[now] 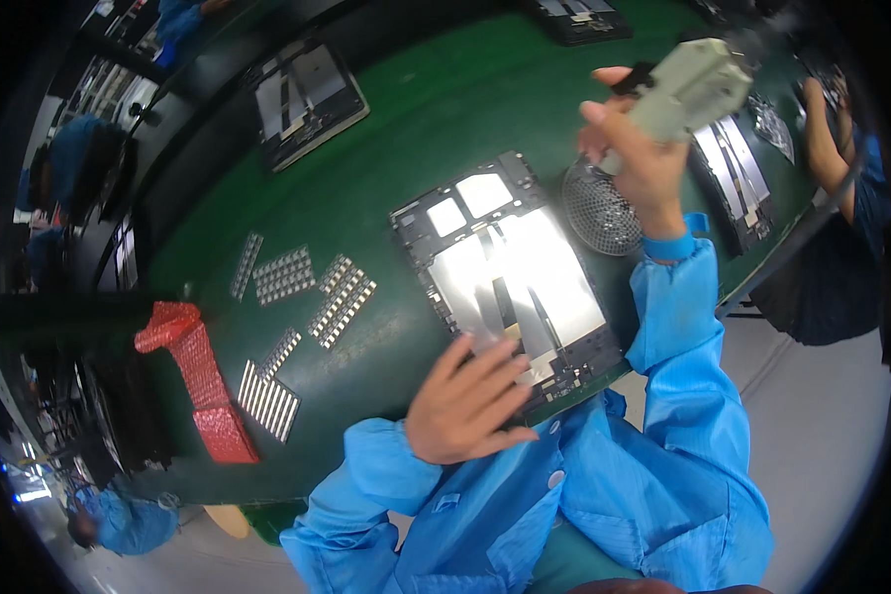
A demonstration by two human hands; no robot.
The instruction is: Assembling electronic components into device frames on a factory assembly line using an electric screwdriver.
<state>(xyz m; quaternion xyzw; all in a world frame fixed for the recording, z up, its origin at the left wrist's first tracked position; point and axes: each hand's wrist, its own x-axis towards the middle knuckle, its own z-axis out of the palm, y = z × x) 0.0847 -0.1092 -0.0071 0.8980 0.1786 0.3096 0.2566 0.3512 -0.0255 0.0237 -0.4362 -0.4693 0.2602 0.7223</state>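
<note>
Our left hand (465,401) lies flat with fingers spread and loose, gripping nothing, its fingertips resting on the near corner of an open tablet chassis (510,272) with shiny metal plates, which sits on the green work mat (416,119). Our right hand (636,148) is raised above the mat, closed around a pale grey handheld tool (691,87). Just under that hand lies a round mesh dish (596,210), beside the chassis. Farther left, small silver strips of parts (312,292) lie in groups, near a red padded bag (196,381).
</note>
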